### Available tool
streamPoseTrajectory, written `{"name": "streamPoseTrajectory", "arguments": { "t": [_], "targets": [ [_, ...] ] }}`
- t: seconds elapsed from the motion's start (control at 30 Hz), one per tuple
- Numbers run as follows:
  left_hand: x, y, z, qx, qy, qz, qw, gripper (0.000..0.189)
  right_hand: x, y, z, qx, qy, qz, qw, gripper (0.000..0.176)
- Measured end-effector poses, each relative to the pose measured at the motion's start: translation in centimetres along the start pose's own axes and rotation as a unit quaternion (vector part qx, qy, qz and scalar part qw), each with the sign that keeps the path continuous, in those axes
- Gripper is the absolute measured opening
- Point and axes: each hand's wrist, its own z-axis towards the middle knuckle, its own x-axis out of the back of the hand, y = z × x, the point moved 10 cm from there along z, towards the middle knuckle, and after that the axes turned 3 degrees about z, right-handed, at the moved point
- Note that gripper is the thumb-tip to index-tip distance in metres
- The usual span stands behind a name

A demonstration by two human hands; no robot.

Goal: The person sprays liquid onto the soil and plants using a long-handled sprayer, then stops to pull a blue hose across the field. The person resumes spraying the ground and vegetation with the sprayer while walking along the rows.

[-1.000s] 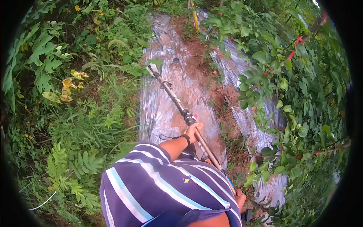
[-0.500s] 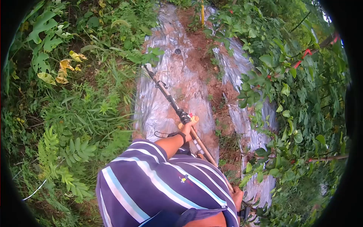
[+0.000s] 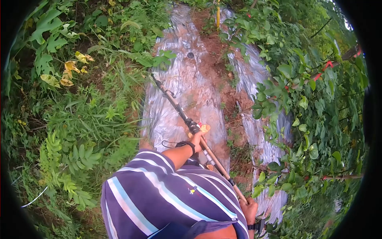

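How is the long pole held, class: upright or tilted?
Tilted. The pole slants from the right hand, beside the striped shirt, past the left hand and out over the silvery sheeting.

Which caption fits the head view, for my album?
Left hand and right hand grip a long pole over silvery plastic sheeting.

Ground film (image 3: 183, 83) — thin plastic by the look, silvery, glossy, wrinkled; matt reddish soil (image 3: 215, 59) smeared on it. Pole (image 3: 215, 160): smooth, brownish, soft sheen, black wrap (image 3: 193, 126) at mid-length. Shirt (image 3: 159, 187) — striped cloth, matt. Wristband (image 3: 187, 145): dark, matt.
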Motion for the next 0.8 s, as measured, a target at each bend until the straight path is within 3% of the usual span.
{"name": "streamPoseTrajectory", "arguments": {
  "t": [0.17, 0.3, 0.37, 0.5, 0.57, 0.8],
  "targets": [
    [0.6, 0.0, 0.2, 0.001, 0.007, -0.013, 1.000, 0.028, -0.5, 1.0, 1.1, 0.008, -0.007, 0.035, 0.999, 0.032],
    [0.4, -0.1, 0.0, 0.021, -0.007, -0.009, 1.000, 0.031, -0.4, 1.2, 1.6, 0.031, 0.004, -0.015, 0.999, 0.035],
    [0.9, 0.0, 0.6, 0.012, 0.007, -0.043, 0.999, 0.016, -0.3, 0.9, 1.7, 0.022, 0.001, -0.013, 1.000, 0.036],
    [1.0, -0.5, 0.4, 0.017, 0.029, -0.059, 0.998, 0.017, 0.3, 0.6, 2.1, -0.013, -0.011, -0.006, 1.000, 0.036],
    [0.8, -1.2, 0.5, 0.034, -0.004, -0.044, 0.998, 0.031, 0.6, 1.3, 2.4, -0.015, -0.022, -0.016, 1.000, 0.035],
    [3.4, -2.8, 1.6, 0.049, 0.069, -0.026, 0.996, 0.025, 1.5, 0.8, 3.8, -0.010, -0.048, -0.017, 0.999, 0.042]
  ]
}}
